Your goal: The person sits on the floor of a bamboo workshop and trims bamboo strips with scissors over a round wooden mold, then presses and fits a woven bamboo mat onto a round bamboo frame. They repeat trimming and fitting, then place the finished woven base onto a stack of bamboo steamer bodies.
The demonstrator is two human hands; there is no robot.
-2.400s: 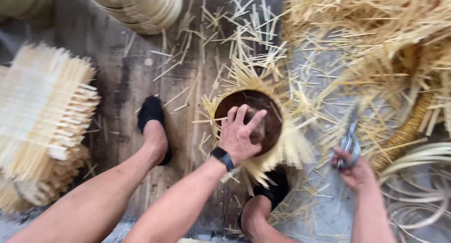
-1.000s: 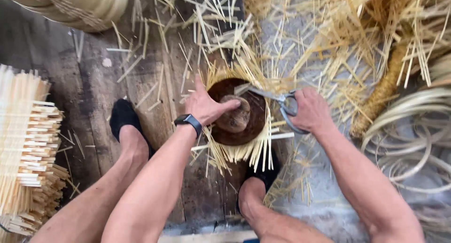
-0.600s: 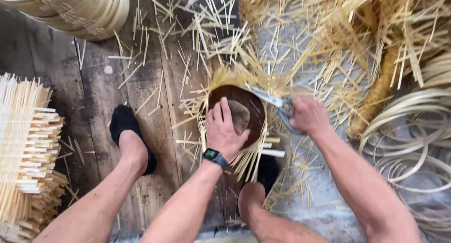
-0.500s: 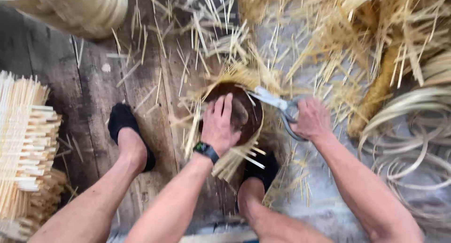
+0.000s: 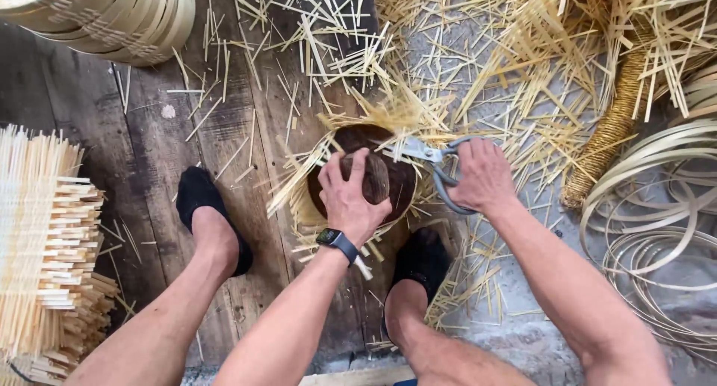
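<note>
A: Bamboo strips fringe the round brown mould (image 5: 388,178) lying between the feet; why press on it?

B: The left hand (image 5: 351,199) is clamped over its top, seemingly to steady it. Just right of the mould, the right hand (image 5: 484,175) grips metal scissors (image 5: 433,162), blades at the fringe.

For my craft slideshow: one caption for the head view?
Left hand steadies a dark round mould wrapped in bamboo strips while right hand trims with scissors.
</note>
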